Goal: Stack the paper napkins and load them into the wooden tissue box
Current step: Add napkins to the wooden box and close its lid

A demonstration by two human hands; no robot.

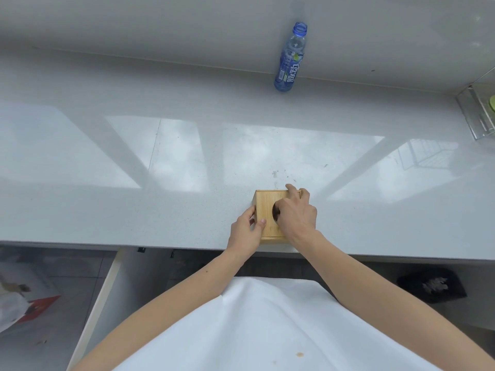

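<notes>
A small wooden tissue box (265,203) stands near the front edge of the grey countertop (187,210). Its top has a dark round opening, partly covered. My left hand (245,231) grips the box's left side, thumb lying on the top. My right hand (296,210) rests over the top and right side, fingers curled over the far edge and the thumb at the round opening. No paper napkins show anywhere in view.
An uncapped blue drink bottle (290,58) stands at the back against the wall. A clear plastic holder (479,113) sits at the far right. Below the counter's edge are a white cloth on my lap (267,330) and a dark bin (431,285).
</notes>
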